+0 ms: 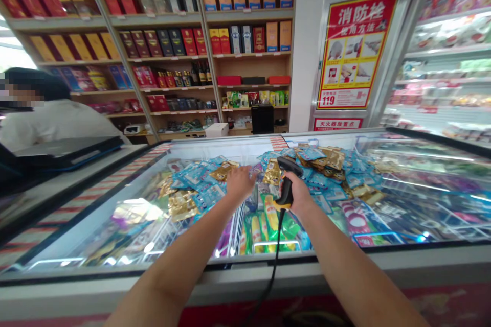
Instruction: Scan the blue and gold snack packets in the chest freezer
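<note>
My right hand (299, 193) is wrapped round the grip of a black and yellow barcode scanner (286, 193). Its head points away from me over a gold packet (272, 170), and its cable hangs down toward the front edge. My left hand (240, 183) reaches over the freezer with fingers apart, beside the pile of blue packets (194, 173); nothing shows in it. More gold packets (184, 205) lie on that left pile. To the right, a second heap mixes blue packets (320, 180) with gold-brown packets (332, 157). Below the scanner are green and yellow corn-patterned bags (270, 214).
A chest freezer with a pale front rim (268, 272) spans the view; white wire dividers (237, 230) stand inside. Its sliding glass lid (433, 179) is at right. Behind are shelves of boxes (245, 53) and a red poster (356, 51). A person (57, 112) is at the left.
</note>
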A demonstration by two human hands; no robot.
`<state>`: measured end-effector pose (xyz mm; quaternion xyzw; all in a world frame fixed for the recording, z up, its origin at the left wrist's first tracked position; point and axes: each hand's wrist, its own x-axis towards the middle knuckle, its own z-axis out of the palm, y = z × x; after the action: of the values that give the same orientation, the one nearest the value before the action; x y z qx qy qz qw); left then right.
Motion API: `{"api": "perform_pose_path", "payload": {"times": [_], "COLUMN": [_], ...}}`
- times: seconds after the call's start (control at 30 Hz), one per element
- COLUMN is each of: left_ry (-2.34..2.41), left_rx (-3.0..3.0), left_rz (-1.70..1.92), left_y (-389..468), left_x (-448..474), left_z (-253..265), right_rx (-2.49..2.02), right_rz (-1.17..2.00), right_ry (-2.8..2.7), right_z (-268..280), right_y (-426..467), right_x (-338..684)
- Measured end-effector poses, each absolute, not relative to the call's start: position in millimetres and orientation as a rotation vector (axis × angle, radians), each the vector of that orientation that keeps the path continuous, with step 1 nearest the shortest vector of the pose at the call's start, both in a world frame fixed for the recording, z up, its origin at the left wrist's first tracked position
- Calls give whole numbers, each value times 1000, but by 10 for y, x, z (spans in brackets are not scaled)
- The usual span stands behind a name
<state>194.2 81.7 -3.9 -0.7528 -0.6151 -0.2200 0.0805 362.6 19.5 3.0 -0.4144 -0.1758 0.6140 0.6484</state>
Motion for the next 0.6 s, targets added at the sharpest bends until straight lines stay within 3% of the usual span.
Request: {"api": "perform_pose_path", "payload": {"times": [0.27,0.6], "left_ry": [-2042,-2019], "left_rx": [-2351,-2494], "left_rz": [-761,-1824], "left_y": [848,1194], "left_x": [2536,1698], "left_z": [-229,-263], "right_rx": [-981,-959], "right_rz": [1410,1468], "right_ry": [-407,-543], "right_z": [-6,1], "right_y": [219,190], "right_x": [3629,3542]}}
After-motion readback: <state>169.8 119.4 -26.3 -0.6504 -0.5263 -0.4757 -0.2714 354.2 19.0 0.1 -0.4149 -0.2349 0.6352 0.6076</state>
